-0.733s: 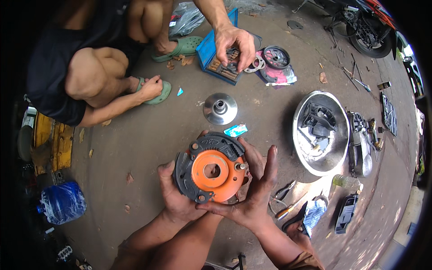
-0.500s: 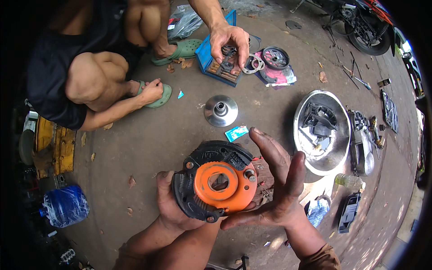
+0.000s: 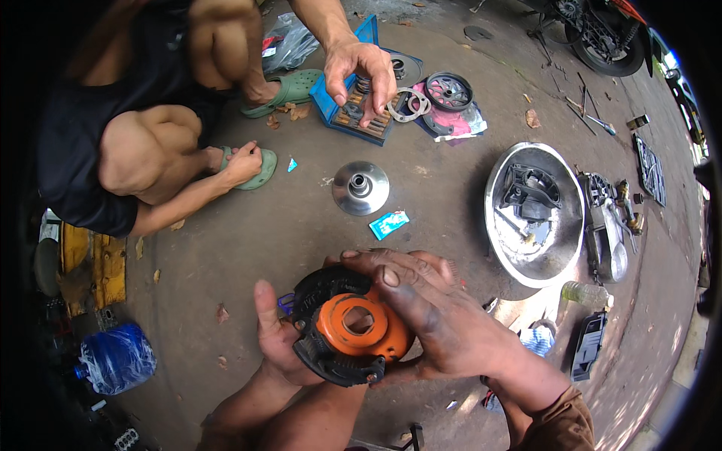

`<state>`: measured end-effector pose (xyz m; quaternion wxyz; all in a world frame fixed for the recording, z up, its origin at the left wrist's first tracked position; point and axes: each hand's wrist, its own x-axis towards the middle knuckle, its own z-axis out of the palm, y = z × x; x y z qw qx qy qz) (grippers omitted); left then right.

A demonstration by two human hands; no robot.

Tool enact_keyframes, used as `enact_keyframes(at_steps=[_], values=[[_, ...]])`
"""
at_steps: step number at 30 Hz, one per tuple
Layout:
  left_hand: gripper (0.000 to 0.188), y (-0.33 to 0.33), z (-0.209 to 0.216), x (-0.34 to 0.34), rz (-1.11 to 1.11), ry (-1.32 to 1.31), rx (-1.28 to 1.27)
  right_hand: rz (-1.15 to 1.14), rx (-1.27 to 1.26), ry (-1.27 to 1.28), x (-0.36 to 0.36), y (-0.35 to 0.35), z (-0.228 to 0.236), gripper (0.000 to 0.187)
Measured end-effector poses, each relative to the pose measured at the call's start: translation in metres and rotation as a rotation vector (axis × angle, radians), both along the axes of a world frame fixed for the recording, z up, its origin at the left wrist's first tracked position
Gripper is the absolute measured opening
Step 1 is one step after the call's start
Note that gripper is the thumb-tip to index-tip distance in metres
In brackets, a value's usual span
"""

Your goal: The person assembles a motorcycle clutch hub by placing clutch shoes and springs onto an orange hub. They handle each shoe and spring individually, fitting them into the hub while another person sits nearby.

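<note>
The person's 2 bare hands hold an orange-and-black round part point(image 3: 347, 344) in front of the body, above the bent leg and low in the middle of the view. Its orange centre has a round hole, and black curved pieces line its upper and left edges.

The right hand point(image 3: 451, 323) is closed on the part, fingers draped over its upper right edge and covering much of that side. The left hand point(image 3: 289, 352) has its palm against the left edge, the thumb upright and clear of the part; the fingers are hidden underneath, so whether they grip cannot be told.

On the ground beyond the hands lie a blue packet point(image 3: 389, 225) and, just past it, a shiny metal disc point(image 3: 361, 188) with a raised hub. To the right stands a metal basin point(image 3: 555, 231) with black parts point(image 3: 529, 192) inside; a plastic bottle point(image 3: 585, 294) lies near its lower edge.

At the upper left, a co-worker crouches in green clogs point(image 3: 295, 88). 1 of the co-worker's hands point(image 3: 361, 71) hangs over an open blue case point(image 3: 325, 101). A black spoked ring point(image 3: 449, 92) rests beside it on pink wrapping point(image 3: 468, 122).
</note>
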<state>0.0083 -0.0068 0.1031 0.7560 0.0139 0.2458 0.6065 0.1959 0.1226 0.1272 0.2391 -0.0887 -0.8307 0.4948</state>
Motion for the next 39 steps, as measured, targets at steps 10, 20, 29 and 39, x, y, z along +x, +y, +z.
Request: enact_keyframes(at_steps=[10, 20, 29, 39], values=[[0.085, -0.007, -0.037, -0.008, -0.203, -0.298, 0.060, -0.497, -0.250, -0.158, 0.087, 0.009, -0.050, 0.110], [0.078, -0.007, -0.044, -0.017, -0.135, -0.337, 0.077, -0.880, -0.180, -0.725, 0.145, -0.102, -0.242, 0.037], [0.070, -0.006, -0.040, -0.007, -0.144, -0.268, -0.006, -0.881, -0.221, -0.499, 0.081, -0.025, -0.219, 0.025], [0.070, 0.019, -0.043, -0.014, -0.050, -0.236, -0.135, -0.881, -0.003, -0.632, 0.026, 0.182, -0.211, 0.040]])
